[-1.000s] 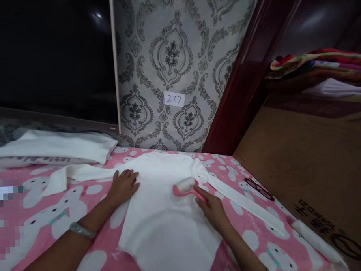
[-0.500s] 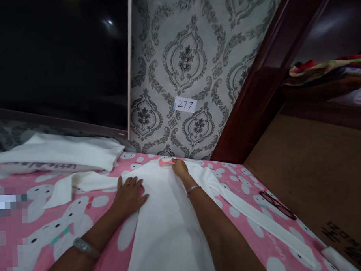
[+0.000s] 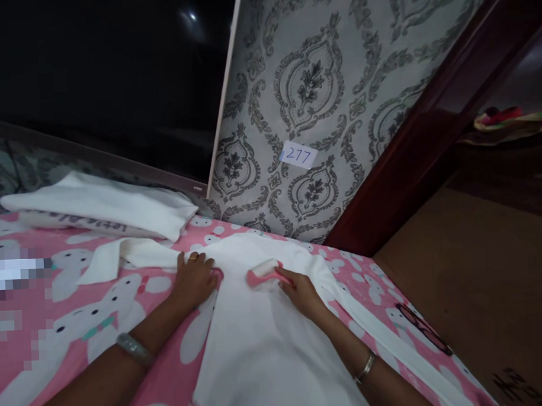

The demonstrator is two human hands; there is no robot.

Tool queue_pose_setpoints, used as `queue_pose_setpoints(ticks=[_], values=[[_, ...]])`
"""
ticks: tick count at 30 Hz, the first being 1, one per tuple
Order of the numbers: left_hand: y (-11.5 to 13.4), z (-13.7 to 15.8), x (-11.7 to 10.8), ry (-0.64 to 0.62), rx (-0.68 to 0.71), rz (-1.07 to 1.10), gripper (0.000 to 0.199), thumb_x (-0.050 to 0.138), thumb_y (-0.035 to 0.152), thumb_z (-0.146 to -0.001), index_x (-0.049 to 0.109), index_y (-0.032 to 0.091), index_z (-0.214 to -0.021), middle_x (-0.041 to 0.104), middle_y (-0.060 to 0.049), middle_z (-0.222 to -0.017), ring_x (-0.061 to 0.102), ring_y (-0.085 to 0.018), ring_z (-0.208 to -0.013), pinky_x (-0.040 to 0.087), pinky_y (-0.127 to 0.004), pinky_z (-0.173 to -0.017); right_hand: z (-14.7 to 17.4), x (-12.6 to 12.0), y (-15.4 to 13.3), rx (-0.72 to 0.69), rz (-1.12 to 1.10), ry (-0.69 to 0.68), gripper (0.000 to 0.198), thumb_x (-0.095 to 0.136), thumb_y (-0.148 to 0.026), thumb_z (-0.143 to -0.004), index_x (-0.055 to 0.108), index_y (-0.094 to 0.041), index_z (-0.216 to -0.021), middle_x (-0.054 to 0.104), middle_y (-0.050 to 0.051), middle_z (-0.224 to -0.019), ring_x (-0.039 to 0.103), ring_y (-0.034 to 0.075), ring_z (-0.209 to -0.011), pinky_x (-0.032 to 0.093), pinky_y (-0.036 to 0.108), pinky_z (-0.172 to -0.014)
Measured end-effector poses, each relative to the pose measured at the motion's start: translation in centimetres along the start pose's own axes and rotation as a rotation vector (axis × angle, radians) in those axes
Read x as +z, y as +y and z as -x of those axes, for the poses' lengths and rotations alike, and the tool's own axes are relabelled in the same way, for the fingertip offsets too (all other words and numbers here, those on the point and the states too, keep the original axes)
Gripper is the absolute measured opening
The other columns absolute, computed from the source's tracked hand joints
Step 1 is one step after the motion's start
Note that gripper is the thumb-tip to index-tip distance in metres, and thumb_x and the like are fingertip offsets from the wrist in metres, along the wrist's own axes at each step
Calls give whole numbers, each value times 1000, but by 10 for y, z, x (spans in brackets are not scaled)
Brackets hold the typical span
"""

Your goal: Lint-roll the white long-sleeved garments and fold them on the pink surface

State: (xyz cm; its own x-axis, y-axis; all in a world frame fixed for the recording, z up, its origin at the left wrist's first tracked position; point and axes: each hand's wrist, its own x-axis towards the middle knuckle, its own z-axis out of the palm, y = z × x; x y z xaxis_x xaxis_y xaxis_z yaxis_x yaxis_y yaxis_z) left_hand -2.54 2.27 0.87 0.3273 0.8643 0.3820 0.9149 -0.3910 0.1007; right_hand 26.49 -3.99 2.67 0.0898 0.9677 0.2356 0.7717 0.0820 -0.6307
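Observation:
A white long-sleeved shirt (image 3: 253, 334) lies spread flat, its sleeves reaching out to the left and to the lower right. My right hand (image 3: 303, 293) is closed round the handle of a pink lint roller (image 3: 264, 271) with a white roll, over the upper chest of the shirt. Whether the roll touches the cloth I cannot tell. Flat on the shirt's left side, where the sleeve joins the body, rests my left hand (image 3: 194, 282), its fingers stretched out and holding nothing.
Pink bedding (image 3: 160, 325) with a rabbit print lies under everything. Folded white clothes (image 3: 106, 203) sit at the back left below a dark television (image 3: 101, 72). Glasses (image 3: 424, 328) lie near the right edge, beside a cardboard box (image 3: 473, 267). A numbered paper (image 3: 299, 154) hangs on the wall.
My right hand has drawn the lint roller from the collar down to the chest, toward me. My left hand stays at the shirt's left side. The camera view has tilted.

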Motion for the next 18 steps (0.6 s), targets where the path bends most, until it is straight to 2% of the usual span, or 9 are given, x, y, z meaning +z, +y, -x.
queue_pose_setpoints(ticks=[3,6,10,12,14,16,18], values=[[-1,0,0,-6,-1,10,28,50,29,-84,71,19,-101,68,-15,-107,57,-35,-109,30,-59,-102,-14,10,-16,25,42,-87,46,58,-18,-84,67,-23,-129,71,9,-124,64,30,-118,49,43,-100],[-2,0,0,-23,-1,8,28,50,27,-84,70,19,-102,67,-15,-110,57,-35,-110,29,-59,-102,-59,34,-41,50,22,-83,46,58,-13,-83,69,-19,-127,68,10,-129,59,29,-125,44,42,-106],[-3,0,1,-16,-2,-4,30,49,28,-86,69,18,-106,67,-15,-112,56,-35,-111,29,-59,-101,-121,67,-71,79,-64,-42,43,62,-14,-81,72,-22,-121,69,9,-127,59,26,-125,42,37,-109],[-3,1,2,-11,-4,-5,30,49,29,-87,68,18,-107,67,-15,-113,56,-35,-112,29,-59,-101,-140,75,-80,101,-127,-29,41,66,-19,-79,73,-21,-119,74,10,-115,66,25,-110,49,36,-99],[-3,2,1,-13,-3,-2,31,49,29,-87,68,18,-108,67,-16,-113,56,-35,-112,29,-59,-102,-146,74,-84,138,-195,-25,44,66,-22,-81,69,-17,-125,76,9,-92,70,21,-80,56,32,-78],[-2,2,0,-22,1,3,31,49,29,-87,68,17,-108,67,-16,-113,55,-35,-112,29,-58,-102,-137,65,-81,180,-258,-22,50,59,-23,-86,61,-13,-136,69,3,-70,59,13,-52,52,26,-55],[-2,2,0,-36,5,6,32,48,30,-87,68,17,-108,66,-16,-113,55,-35,-112,29,-58,-101,-113,49,-73,211,-310,-25,53,53,-23,-89,54,-14,-142,59,-4,-59,45,8,-39,41,20,-42]])
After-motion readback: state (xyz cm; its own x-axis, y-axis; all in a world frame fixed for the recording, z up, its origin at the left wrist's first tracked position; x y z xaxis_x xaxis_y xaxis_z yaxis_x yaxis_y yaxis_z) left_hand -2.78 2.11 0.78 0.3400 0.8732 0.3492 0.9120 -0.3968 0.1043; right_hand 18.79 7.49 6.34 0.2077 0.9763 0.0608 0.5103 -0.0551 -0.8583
